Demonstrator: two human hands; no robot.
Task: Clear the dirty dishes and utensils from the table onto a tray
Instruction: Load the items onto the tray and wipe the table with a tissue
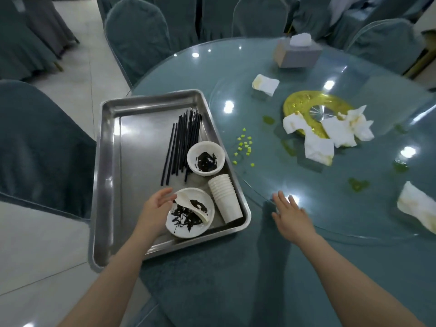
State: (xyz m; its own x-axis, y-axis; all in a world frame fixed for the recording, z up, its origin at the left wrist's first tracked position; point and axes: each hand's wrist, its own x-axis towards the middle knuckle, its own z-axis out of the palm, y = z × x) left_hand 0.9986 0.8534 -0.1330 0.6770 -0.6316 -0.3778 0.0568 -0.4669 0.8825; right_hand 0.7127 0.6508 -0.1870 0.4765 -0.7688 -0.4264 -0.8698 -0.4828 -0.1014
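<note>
My left hand hovers released over the tray, fingertips at the spoon lying on the stained plate. Bowl, cups and chopsticks share the tray. Beside it, my right hand spreads flat over the table.

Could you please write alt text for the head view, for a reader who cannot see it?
A left hand touches a spoon on a dirty plate in a steel tray; the right hand hovers open above a glass table strewn with napkins.
</note>
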